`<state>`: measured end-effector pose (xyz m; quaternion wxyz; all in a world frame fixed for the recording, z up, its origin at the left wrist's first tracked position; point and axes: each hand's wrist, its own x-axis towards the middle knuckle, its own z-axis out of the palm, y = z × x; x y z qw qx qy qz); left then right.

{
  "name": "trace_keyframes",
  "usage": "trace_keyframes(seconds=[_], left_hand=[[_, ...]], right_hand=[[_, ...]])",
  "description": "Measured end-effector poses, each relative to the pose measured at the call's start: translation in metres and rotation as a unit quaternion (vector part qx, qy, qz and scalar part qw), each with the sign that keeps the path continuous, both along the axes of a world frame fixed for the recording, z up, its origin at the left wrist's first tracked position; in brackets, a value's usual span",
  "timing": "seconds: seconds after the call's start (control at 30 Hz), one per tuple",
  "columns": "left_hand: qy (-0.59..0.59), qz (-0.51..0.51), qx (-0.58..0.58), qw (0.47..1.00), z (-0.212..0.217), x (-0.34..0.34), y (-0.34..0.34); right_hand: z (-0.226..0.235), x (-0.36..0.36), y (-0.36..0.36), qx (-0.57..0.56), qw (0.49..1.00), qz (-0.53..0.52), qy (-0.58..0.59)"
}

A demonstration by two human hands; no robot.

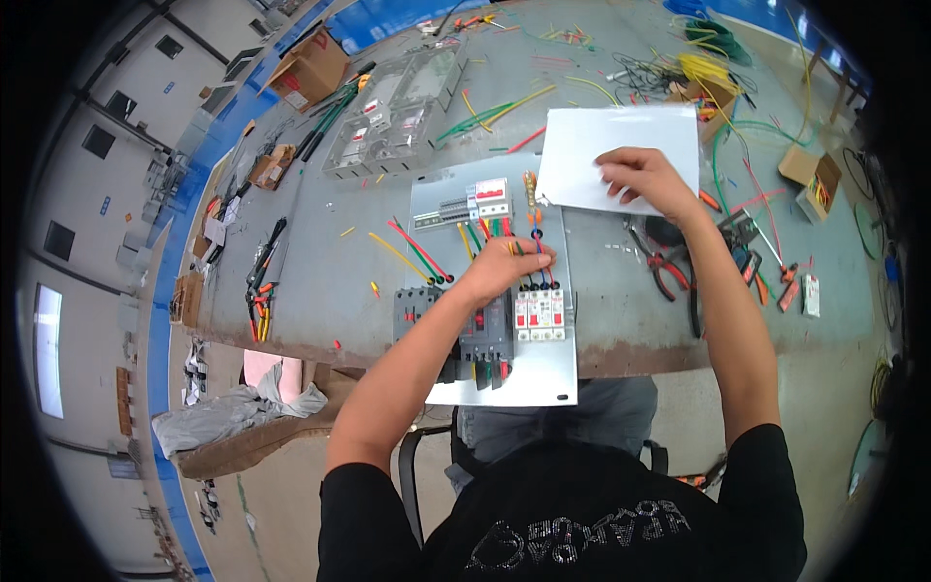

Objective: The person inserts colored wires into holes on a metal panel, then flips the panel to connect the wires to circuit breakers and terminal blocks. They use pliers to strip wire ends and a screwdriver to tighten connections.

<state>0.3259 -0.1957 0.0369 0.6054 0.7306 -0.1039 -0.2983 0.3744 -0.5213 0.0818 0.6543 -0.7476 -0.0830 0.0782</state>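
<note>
My left hand (507,266) rests on a grey metal mounting plate (543,378), its fingers pinched on coloured wires (497,229) that run into a row of white and red circuit breakers (539,312). A dark grey larger breaker (485,335) sits just left of them, and another breaker row (475,202) is mounted higher on the plate. My right hand (647,177) lies flat, fingers spread, on a white sheet of paper (601,141) to the right of the plate.
Red-handled pliers (665,272) and other hand tools lie right of the plate. Loose wire offcuts (412,252), a clear plastic enclosure (393,112), cardboard boxes (310,70) and wire bundles (708,68) cover the grey table. The table's front edge (621,354) is close to my body.
</note>
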Motion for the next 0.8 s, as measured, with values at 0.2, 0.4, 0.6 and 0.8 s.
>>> trace_keyframes(seconds=[0.2,0.4,0.6,0.8], left_hand=[[0.023,-0.068,0.012,0.997,-0.003,0.021,0.012],[-0.003,-0.142,-0.029,0.989,-0.004,0.029,0.012],[-0.075,-0.205,-0.048,0.975,-0.017,0.039,0.011],[0.016,-0.176,0.055,0.983,0.015,0.045,0.011]], right_hand=[[-0.018,-0.061,0.090,-0.152,0.973,0.087,-0.151],[-0.037,-0.057,0.111,-0.077,0.990,0.032,-0.115],[-0.016,-0.056,0.105,-0.157,0.986,-0.002,-0.049],[0.050,-0.053,0.025,-0.065,0.988,-0.135,-0.045]])
